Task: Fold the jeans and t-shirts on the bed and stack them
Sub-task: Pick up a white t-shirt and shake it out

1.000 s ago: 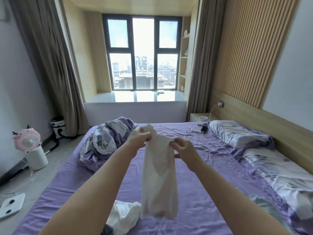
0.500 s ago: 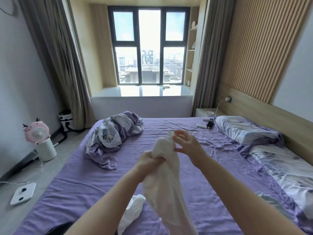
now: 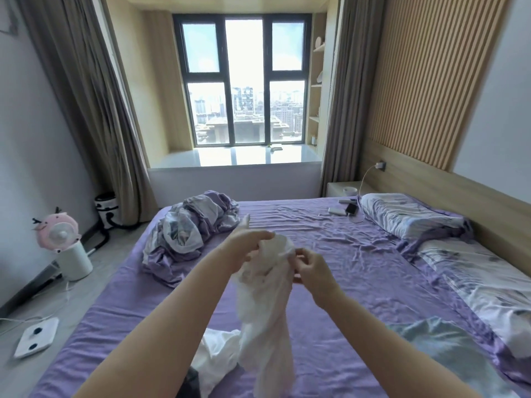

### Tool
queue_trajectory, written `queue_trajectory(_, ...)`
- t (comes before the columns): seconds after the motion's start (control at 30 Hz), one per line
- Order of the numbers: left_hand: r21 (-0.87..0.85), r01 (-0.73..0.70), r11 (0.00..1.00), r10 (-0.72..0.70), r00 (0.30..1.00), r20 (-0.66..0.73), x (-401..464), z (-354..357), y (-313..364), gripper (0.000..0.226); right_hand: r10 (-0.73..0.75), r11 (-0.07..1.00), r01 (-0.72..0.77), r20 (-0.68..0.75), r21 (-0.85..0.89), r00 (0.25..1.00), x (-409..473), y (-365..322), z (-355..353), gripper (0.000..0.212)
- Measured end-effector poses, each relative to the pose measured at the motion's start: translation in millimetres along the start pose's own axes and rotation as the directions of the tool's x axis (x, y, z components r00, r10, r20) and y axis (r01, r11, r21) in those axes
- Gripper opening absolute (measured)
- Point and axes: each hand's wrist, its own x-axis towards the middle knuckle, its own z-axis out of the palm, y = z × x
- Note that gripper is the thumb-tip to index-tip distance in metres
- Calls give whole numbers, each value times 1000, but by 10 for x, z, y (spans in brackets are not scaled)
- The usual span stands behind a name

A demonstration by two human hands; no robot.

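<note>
I hold a white t-shirt (image 3: 267,320) up over the purple bed (image 3: 344,282); it hangs bunched and twisted toward the mattress. My left hand (image 3: 244,245) grips its top from the left, fingers partly inside the cloth. My right hand (image 3: 311,264) pinches the top edge on the right. Below, another white garment (image 3: 218,354) lies crumpled on the sheet, with a dark item (image 3: 191,382) beside it at the bottom edge. A pale blue garment (image 3: 439,343) lies at the lower right.
A rumpled purple-and-white duvet (image 3: 192,228) lies at the bed's far left. Two pillows (image 3: 408,216) run along the headboard, with a phone and power bank (image 3: 344,209) close by. On the floor at left stand a pink fan (image 3: 61,234) and a white scale (image 3: 36,337).
My hands have come close together at the shirt's top, bunching it. The left hand rose from its lower grip half a second ago. The camera tilted upward.
</note>
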Motion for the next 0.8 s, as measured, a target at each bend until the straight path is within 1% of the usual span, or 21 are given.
queue_trajectory(0.03,82,-55,995,52,998,34,-46,-43,-60,81,24,996,-24,-7,86,1000,54,-107,18,15)
queue_trajectory(0.07,136,-115,984,100,989,112,-82,-76,-148,86,42,989,-40,-13,145,999,107,-205,33,17)
queue_trajectory(0.1,166,-161,973,125,969,212,-132,-92,-208,86,55,982,-50,-21,180,998,161,-293,42,18)
queue_trajectory(0.13,234,-226,946,149,941,305,-164,-103,-288,86,66,976,-59,-23,209,998,214,-373,50,18)
queue_trajectory(0.17,342,-310,887,189,920,345,-170,-101,-358,84,75,970,-69,-20,233,997,259,-437,55,18)
queue_trajectory(0.2,465,-363,807,230,920,318,-152,-80,-435,80,84,964,-77,-17,254,996,291,-494,57,18)
queue_trajectory(0.23,572,-363,735,281,932,231,-113,-57,-482,70,90,961,-82,-17,265,996,315,-535,54,18)
queue_trajectory(0.27,629,-324,706,321,939,124,-100,-30,-496,51,92,959,-84,-18,270,996,324,-568,48,17)
queue_trajectory(0.3,637,-283,717,349,937,23,-67,-5,-514,29,92,959,-84,-20,270,996,330,-584,35,17)
queue_trajectory(0.33,600,-272,752,370,928,-43,-37,12,-508,13,88,958,-80,-17,275,996,320,-592,16,16)
queue_trajectory(0.37,520,-281,807,377,922,-87,-12,20,-482,9,75,960,-68,-14,271,997,308,-586,-13,16)
queue_trajectory(0.43,250,-282,926,326,932,-160,11,22,-347,12,20,972,-24,20,236,1000,251,-538,-92,13)
queue_trajectory(0.47,102,-274,956,288,940,-180,16,17,-261,14,-13,982,3,49,188,999,213,-502,-143,10)
queue_trajectory(0.5,-31,-265,964,255,949,-187,29,13,-172,17,-46,992,35,85,124,995,166,-453,-196,9)
queue_trajectory(0.53,-122,-257,959,231,954,-190,47,3,-88,18,-70,997,63,129,53,989,107,-392,-235,12)
queue_trajectory(0.6,-202,-261,944,223,955,-193,84,-1,62,12,-65,986,93,194,-139,979,-1,-237,-288,25)
queue_trajectory(0.63,-228,-266,937,225,956,-189,94,5,130,7,-45,949,103,197,-296,979,-42,-143,-302,24)
queue_trajectory(0.67,-248,-267,931,224,956,-188,101,16,187,6,-28,881,114,189,-458,982,-77,-46,-316,16)
queue_trajectory(0.7,-270,-267,925,220,956,-193,113,26,229,7,-17,795,116,170,-595,985,-98,47,-333,18)
queue_trajectory(0.73,-278,-266,923,213,955,-206,124,34,262,8,-7,745,103,147,-659,989,-103,147,-357,22)
queue_trajectory(0.8,-276,-278,920,212,946,-245,130,25,305,8,31,761,50,113,-647,993,-104,266,-408,12)
